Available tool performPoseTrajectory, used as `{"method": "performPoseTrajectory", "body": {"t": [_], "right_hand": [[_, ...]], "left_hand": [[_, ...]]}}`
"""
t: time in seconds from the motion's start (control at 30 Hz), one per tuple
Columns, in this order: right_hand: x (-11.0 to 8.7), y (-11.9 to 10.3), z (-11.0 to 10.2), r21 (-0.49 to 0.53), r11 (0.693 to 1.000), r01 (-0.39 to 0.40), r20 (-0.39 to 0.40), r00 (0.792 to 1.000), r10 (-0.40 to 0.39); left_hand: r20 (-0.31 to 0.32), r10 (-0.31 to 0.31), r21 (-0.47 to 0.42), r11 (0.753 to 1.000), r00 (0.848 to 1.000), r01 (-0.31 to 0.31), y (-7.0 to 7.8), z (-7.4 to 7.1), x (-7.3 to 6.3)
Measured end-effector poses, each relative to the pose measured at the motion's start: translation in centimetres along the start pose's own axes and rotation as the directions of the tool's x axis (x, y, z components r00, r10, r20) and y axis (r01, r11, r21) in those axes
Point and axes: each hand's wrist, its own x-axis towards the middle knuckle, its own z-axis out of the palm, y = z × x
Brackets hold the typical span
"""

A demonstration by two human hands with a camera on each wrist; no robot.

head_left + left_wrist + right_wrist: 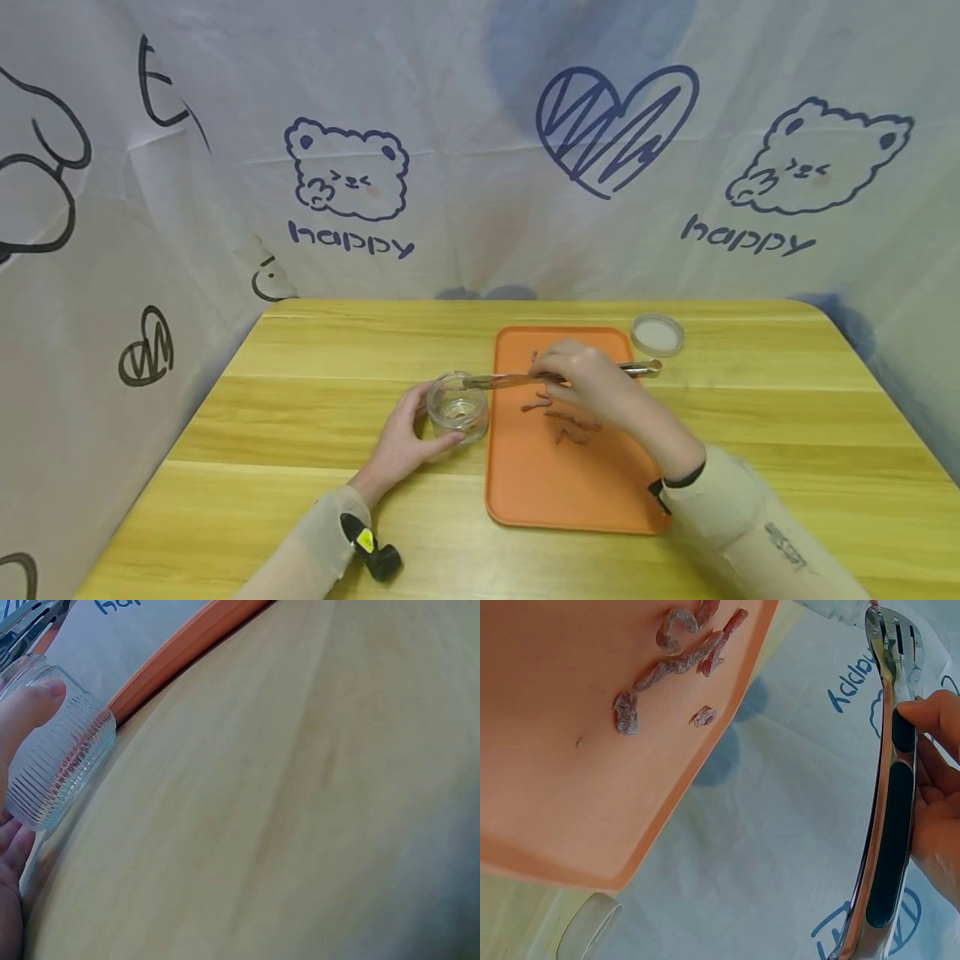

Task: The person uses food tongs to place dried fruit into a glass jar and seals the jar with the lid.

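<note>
My left hand (pixel 401 437) holds a clear ribbed glass jar (pixel 450 425) on the table, thumb on the near side and fingers round the far side. My right hand (pixel 588 379) grips metal tongs (pixel 891 847) with dark inlaid handles, thumb pressing on one arm. In the head view the slotted tips of the tongs reach over the jar's mouth. Whether anything sits between those tips I cannot tell. Below my right hand, several reddish-brown, wrinkled dried strips (pixel 573 419) lie on an orange tray (pixel 577 500).
A round, whitish lid (pixel 658 335) lies beside the tray's far right corner. The tray stands right of the jar on the wood-grain table (pixel 300 392). A white cloth (pixel 465 167) with drawn hearts and bears hangs behind the table.
</note>
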Motion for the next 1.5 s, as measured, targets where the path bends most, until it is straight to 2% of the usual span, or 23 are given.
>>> {"method": "performPoseTrajectory", "body": {"t": [0.3,0.57,0.83,0.97,1.1,1.2,1.33,1.5], "right_hand": [[0.2,-0.2,0.1,-0.008,1.000,0.022,-0.001,1.000,-0.022],[0.1,-0.1,0.1,0.009,1.000,-0.004,-0.016,1.000,0.004],[-0.2,1.2,0.1,-0.037,0.993,-0.110,-0.107,0.989,0.105],[-0.6,2.6,0.0,-0.051,0.984,-0.169,-0.108,0.981,0.163],[-1.3,3.8,-0.1,-0.054,0.969,-0.242,-0.073,0.968,0.238],[-2.0,4.6,-0.1,-0.042,0.954,-0.295,-0.055,0.955,0.293],[-2.6,5.6,0.2,-0.021,0.945,-0.325,-0.049,0.945,0.324],[-3.4,6.3,0.5,-0.015,0.939,-0.344,-0.056,0.938,0.343]], "left_hand": [[0.002,-0.005,0.007,1.000,1.000,0.005,0.1,-0.1,0.0],[0.002,-0.014,0.012,1.000,1.000,0.014,0.4,-0.2,0.1],[0.002,-0.020,0.009,1.000,1.000,0.020,0.4,-0.3,0.1],[0.007,-0.027,0.012,1.000,1.000,0.027,0.5,-0.3,0.1],[0.011,-0.025,0.011,1.000,1.000,0.025,0.3,-0.2,0.1],[0.005,-0.028,0.010,1.000,1.000,0.028,-1.2,0.0,0.4],[-0.007,-0.028,0.009,1.000,1.000,0.028,-3.4,0.3,0.7],[-0.019,-0.001,0.009,1.000,1.000,0.002,-4.1,0.4,0.7]]}}
